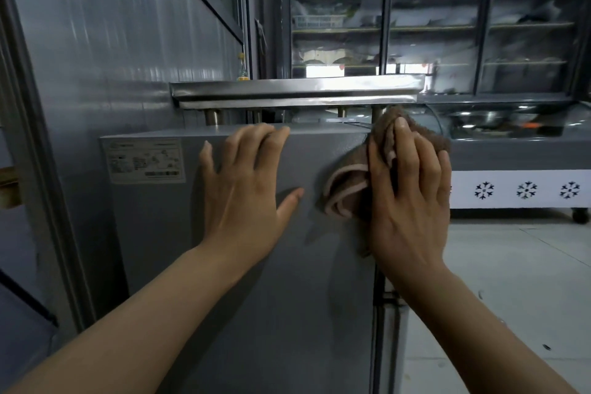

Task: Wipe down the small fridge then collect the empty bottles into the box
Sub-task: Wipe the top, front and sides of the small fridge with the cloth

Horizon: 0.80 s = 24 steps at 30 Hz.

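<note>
The small grey fridge [243, 281] stands upright, a label [144, 160] stuck at its side panel's upper corner.

A commercial kitchen or food shop's back area — tall glass-door display coolers [431, 16] line the far wall with trays on their shelves, a chest freezer [518, 166] bearing snowflake marks stands below — and a stainless steel shelf [297, 91] and pale tiled floor [511, 265].
</note>
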Tool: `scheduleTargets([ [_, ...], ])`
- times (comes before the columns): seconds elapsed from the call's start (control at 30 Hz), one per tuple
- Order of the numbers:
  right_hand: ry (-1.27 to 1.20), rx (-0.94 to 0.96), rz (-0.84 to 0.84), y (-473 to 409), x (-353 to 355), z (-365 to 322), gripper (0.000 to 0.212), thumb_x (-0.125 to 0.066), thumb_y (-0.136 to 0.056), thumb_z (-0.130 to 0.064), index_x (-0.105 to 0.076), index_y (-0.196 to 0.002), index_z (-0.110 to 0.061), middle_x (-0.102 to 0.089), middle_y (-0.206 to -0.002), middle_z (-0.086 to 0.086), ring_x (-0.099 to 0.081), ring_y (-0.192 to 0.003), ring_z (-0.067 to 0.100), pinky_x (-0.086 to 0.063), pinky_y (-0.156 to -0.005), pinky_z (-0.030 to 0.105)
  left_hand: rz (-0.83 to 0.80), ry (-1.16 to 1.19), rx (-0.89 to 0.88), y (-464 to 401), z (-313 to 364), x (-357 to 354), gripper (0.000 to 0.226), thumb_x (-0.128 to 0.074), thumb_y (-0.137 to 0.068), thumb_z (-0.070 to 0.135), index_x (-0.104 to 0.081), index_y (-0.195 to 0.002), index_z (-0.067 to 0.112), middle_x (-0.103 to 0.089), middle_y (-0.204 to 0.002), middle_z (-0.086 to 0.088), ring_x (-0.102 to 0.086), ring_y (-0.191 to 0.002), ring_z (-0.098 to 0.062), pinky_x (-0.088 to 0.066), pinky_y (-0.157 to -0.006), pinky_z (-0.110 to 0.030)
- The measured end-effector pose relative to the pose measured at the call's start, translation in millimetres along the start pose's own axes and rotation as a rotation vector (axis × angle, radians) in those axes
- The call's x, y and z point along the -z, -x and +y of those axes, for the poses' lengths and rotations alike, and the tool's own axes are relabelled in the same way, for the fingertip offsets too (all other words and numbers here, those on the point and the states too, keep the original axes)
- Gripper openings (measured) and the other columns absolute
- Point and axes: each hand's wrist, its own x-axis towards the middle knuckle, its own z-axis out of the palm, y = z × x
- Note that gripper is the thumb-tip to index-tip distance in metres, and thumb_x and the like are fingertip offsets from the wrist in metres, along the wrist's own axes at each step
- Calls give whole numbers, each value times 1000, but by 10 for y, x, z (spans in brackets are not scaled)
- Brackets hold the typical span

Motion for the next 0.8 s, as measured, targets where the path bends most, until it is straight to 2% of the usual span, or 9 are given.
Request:
scheduleTargets([
  [0.2,-101,88,-74,730,-136,116,71,-63,-85,-28,-30,-145,-11,-19,-153,18,-11,-145,33,-15,-117,48,61,18,21,26,10,-87,75,-60,-71,47,-39,-138,19,-43,-137,-6,-32,-129,-25,-24,-102,-60],
  [0.33,-113,175,-164,1685,-154,74,59,-48,-80,-7,-38,-138,-10,-17,-155,15,-12,-146,31,-15,-118,46,79,7,24,42,14,-111,74,-61,-73,44,-39,-138,18,-43,-138,-6,-31,-130,-26,-23,-103,-59],
  [0.43,-128,247,-207,1981,-131,87,57,-43,-78,-3,-42,-135,-10,-18,-155,13,-15,-145,30,-16,-118,45,82,0,24,45,22,-113,73,-63,-74,42,-38,-138,18,-42,-139,-6,-31,-132,-26,-22,-103,-60],
  [0.53,-140,249,-208,1663,-98,91,62,-44,-78,-8,-36,-139,-12,-13,-157,13,-11,-146,28,-10,-119,42,66,-8,19,38,19,-97,74,-64,-74,43,-37,-139,19,-40,-141,-6,-30,-133,-26,-20,-104,-59],
  [0.6,-126,225,-179,1213,-99,90,61,-47,-85,-25,-32,-142,-15,-18,-154,17,-12,-145,31,-11,-116,43,46,-22,-19,31,-37,-64,76,-63,-75,45,-35,-141,19,-39,-143,-5,-30,-134,-25,-19,-104,-60],
  [0.67,-101,197,-139,750,-119,65,59,-41,-91,-44,-31,-144,-19,-20,-153,16,-15,-143,33,-11,-115,46,13,-46,-102,29,-149,-18,78,-62,-74,45,-33,-142,18,-37,-145,-6,-30,-134,-25,-17,-105,-61],
  [0.73,-95,151,-90,450,-156,-15,54,-34,-96,-43,-31,-146,-23,-18,-155,13,-15,-143,33,-8,-115,47,7,-77,-115,42,-340,49,80,-66,-74,42,-32,-141,15,-36,-145,-9,-31,-134,-28,-17,-105,-62],
  [0.8,-101,98,-48,390,-192,-112,53,-34,-96,-40,-30,-147,-24,-17,-156,8,-15,-144,32,-6,-116,48,17,-100,-5,75,-598,134,80,-66,-75,44,-33,-141,13,-36,-144,-12,-32,-132,-31,-20,-104,-63],
])
